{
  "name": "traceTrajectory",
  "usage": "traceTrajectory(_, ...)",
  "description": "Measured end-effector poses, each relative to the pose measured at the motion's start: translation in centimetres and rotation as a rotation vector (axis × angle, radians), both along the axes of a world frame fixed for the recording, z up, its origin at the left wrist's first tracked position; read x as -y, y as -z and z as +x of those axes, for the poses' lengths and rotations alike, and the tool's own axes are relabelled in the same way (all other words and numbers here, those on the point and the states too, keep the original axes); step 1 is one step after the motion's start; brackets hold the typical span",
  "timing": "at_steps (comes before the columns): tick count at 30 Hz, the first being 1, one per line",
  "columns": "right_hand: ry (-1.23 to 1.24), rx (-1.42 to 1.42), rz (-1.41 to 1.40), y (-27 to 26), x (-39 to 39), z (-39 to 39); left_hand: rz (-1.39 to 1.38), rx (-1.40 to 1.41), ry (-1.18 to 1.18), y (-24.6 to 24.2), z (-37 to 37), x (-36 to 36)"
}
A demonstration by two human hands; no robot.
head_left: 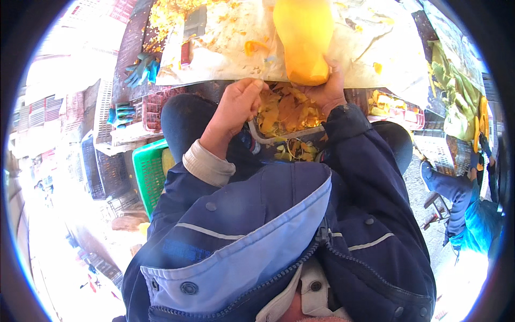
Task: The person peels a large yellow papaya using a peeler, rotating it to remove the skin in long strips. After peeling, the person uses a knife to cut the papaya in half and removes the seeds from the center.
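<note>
A peeled orange squash (pixel 305 44), likely a butternut, lies lengthwise on the pale cloth (pixel 225 60) covering the table before me. My right hand (pixel 332 90) cups its near end, thumb on the side and fingers underneath. To its left, my left hand (pixel 241 100) is curled into a fist just off the table's edge. Glare hides whether anything thin is inside that fist. Below both hands, between my knees, a grey-rimmed container (pixel 277 139) is full of orange peelings (pixel 289 108). A curl of peel (pixel 255 47) rests on the cloth.
A broad grey blade (pixel 195 22) and a red handle (pixel 185 54) lie left, near seeds and pulp (pixel 173 18) and a blue glove (pixel 143 70). A green crate (pixel 149 173) stands by my left knee. Orange pieces (pixel 384 104) are at right. Another person (pixel 474 213) sits far right.
</note>
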State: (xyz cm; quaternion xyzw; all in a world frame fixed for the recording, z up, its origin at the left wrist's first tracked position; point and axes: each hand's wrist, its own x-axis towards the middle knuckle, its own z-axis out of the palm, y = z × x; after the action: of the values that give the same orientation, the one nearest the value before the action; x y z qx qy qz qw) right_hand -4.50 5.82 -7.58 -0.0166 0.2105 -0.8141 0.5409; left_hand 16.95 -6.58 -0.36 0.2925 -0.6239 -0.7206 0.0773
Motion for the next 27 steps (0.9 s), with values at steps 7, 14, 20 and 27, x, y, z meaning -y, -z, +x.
traceTrajectory(7,-0.114,0.056,-0.178,0.5,-1.6,-2.0,0.136,-0.063,-0.06,0.8,-1.3,0.2)
traceTrajectory(14,0.017,0.035,0.007,0.2,-1.5,-1.0,0.044,-0.052,-0.043,0.6,-2.2,-0.4)
traceTrajectory(20,0.013,-0.011,0.097,-0.4,-1.3,-0.3,-0.51,0.009,-0.061,1.0,-8.4,1.3)
traceTrajectory(27,0.013,-0.017,0.125,-0.5,-1.1,0.2,-0.883,0.058,-0.094,1.5,-11.8,0.5)
